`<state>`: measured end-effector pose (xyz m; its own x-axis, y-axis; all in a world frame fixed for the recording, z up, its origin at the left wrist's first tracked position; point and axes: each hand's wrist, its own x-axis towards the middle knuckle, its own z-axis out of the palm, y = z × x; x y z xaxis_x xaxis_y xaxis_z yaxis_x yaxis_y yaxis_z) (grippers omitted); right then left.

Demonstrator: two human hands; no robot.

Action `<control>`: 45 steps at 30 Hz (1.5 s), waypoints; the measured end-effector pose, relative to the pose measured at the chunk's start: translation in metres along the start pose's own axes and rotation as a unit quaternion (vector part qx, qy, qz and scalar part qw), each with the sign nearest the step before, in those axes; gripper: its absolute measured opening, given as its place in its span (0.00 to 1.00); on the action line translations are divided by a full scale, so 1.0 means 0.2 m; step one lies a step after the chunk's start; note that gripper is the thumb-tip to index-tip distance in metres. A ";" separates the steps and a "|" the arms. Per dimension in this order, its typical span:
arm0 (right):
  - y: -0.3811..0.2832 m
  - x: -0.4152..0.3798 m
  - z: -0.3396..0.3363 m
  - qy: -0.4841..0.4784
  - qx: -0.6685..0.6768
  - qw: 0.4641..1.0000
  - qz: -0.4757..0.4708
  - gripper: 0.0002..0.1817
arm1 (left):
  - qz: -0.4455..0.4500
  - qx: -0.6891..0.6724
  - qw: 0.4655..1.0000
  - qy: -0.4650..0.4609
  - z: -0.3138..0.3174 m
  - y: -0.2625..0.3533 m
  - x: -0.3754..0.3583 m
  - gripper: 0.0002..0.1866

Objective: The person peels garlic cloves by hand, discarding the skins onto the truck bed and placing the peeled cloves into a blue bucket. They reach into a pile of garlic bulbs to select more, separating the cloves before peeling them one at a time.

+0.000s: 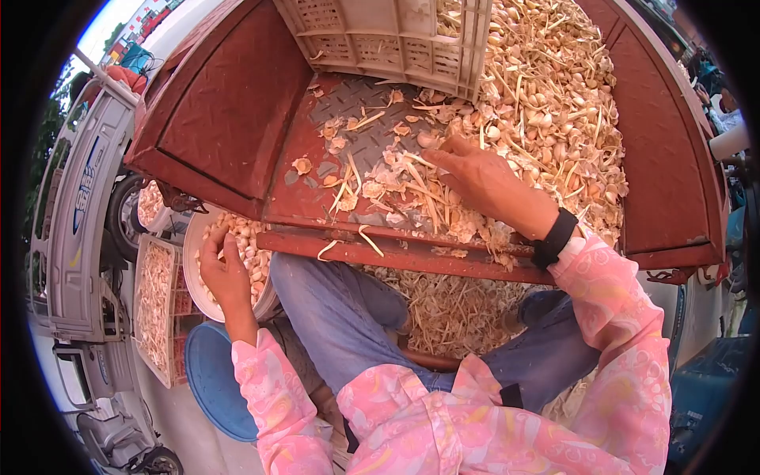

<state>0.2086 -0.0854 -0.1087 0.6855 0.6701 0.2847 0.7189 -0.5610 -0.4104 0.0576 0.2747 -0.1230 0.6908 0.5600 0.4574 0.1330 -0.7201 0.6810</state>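
My left hand [225, 275] hangs over a white bucket [192, 247] of garlic cloves [255, 257] beside my knee. Its fingers are apart and I see nothing held in them. My right hand [484, 184], with a black band at the wrist, reaches over the red metal tray [289, 207]. Its fingers are stretched out, their tips close to a few loose cloves and dry stalks. Under and beyond that hand lies a large heap of garlic cloves [546, 103] mixed with skins and stalks. The underside of the right fingers is hidden.
A pale plastic crate [380, 47] tilts over the tray's far side. At left are a crate of garlic [158, 301], a blue basin [218, 384] and a grey truck [79, 206]. Skins and stalks [451, 313] cover the ground between my legs.
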 end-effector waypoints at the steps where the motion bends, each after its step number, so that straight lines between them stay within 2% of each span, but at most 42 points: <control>1: 0.01 0.01 0.01 -0.016 -0.014 1.000 -0.005 0.10 | 0.009 -0.054 0.998 -0.026 0.05 0.20 -0.03 0.10; 2: 0.02 0.02 0.02 -0.031 -0.029 0.999 -0.011 0.10 | 0.019 -0.108 0.993 -0.052 0.12 0.38 -0.08 0.10; 3: 0.02 0.03 0.03 -0.045 -0.043 0.998 -0.017 0.10 | -0.017 -0.187 0.977 -0.097 0.20 0.50 -0.13 0.09; 6: 0.05 -0.02 0.01 0.056 0.049 0.997 -0.015 0.07 | -0.023 -0.224 0.932 -0.283 0.43 0.77 -0.27 0.14; 7: 0.03 -0.04 -0.02 0.040 0.107 0.992 0.048 0.06 | 0.012 -0.225 0.925 -0.305 0.52 0.82 -0.32 0.16; 8: 0.01 -0.06 -0.07 0.024 0.164 0.980 0.111 0.06 | -0.003 -0.252 0.909 -0.333 0.60 0.86 -0.36 0.17; 9: -0.01 -0.09 -0.09 0.007 0.220 0.960 0.175 0.06 | -0.053 -0.331 0.877 -0.343 0.65 0.90 -0.39 0.17; 11: -0.01 -0.13 -0.07 0.060 0.293 0.937 0.182 0.05 | -0.153 -0.477 0.788 -0.358 0.74 0.96 -0.44 0.16; 13: -0.01 -0.17 -0.05 0.082 0.342 0.915 0.196 0.04 | -0.161 -0.509 0.779 -0.329 0.77 0.96 -0.49 0.15; 17: -0.02 -0.21 -0.08 0.043 0.498 0.838 0.220 0.05 | -0.171 -0.538 0.770 -0.298 0.79 0.94 -0.54 0.12; 20: -0.04 -0.22 -0.10 0.035 0.516 0.820 0.245 0.06 | -0.148 -0.524 0.786 -0.293 0.77 0.94 -0.54 0.11; 23: -0.06 -0.23 -0.10 0.044 0.563 0.774 0.286 0.07 | -0.136 -0.525 0.795 -0.272 0.74 0.95 -0.55 0.10; 26: -0.05 -0.24 -0.09 0.041 0.593 0.752 0.286 0.08 | -0.141 -0.536 0.782 -0.284 0.75 0.93 -0.55 0.10; 29: -0.06 -0.25 -0.12 0.041 0.584 0.749 0.310 0.08 | -0.190 -0.583 0.730 -0.303 0.75 0.91 -0.56 0.10; 31: -0.01 -0.28 -0.12 0.056 0.362 0.904 0.219 0.08 | -0.241 -0.619 0.681 -0.308 0.71 0.88 -0.51 0.10; 32: 0.02 -0.29 -0.13 0.063 0.238 0.955 0.167 0.08 | -0.265 -0.636 0.655 -0.311 0.69 0.86 -0.48 0.10; 35: 0.03 -0.37 -0.14 -0.011 0.009 0.999 0.030 0.08 | -0.350 -0.603 0.648 -0.307 0.66 0.85 -0.34 0.10; 36: 0.01 -0.38 -0.14 -0.044 0.031 0.998 0.025 0.08 | -0.345 -0.583 0.666 -0.312 0.67 0.84 -0.33 0.11; 37: -0.03 -0.38 -0.18 -0.088 0.044 0.995 0.025 0.08 | -0.263 -0.484 0.755 -0.355 0.70 0.84 -0.31 0.12; 38: -0.09 -0.37 -0.24 -0.134 0.055 0.989 0.027 0.08 | -0.176 -0.376 0.822 -0.390 0.74 0.84 -0.30 0.12; 39: -0.12 -0.37 -0.28 -0.182 0.064 0.981 0.030 0.08 | -0.084 -0.261 0.868 -0.414 0.78 0.84 -0.31 0.13; 40: -0.11 -0.36 -0.29 -0.171 0.065 0.983 0.033 0.08 | 0.086 -0.123 0.925 -0.349 0.82 0.86 -0.33 0.14; 43: 0.03 -0.32 -0.24 -0.037 0.030 0.997 0.055 0.08 | 0.206 0.050 0.921 -0.328 0.87 0.92 -0.37 0.14; 44: 0.09 -0.30 -0.22 -0.002 0.001 0.996 0.088 0.05 | 0.223 0.044 0.921 -0.317 0.90 0.91 -0.38 0.13; 45: 0.13 -0.27 -0.21 0.009 -0.023 0.997 0.074 0.05 | 0.240 0.032 0.919 -0.311 0.90 0.91 -0.40 0.13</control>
<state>0.1946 -0.1563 -0.0990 0.7859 0.5701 0.2396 0.6142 -0.6746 -0.4095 0.1557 0.0250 -0.1386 0.9509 -0.1570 0.2666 -0.2654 -0.8568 0.4420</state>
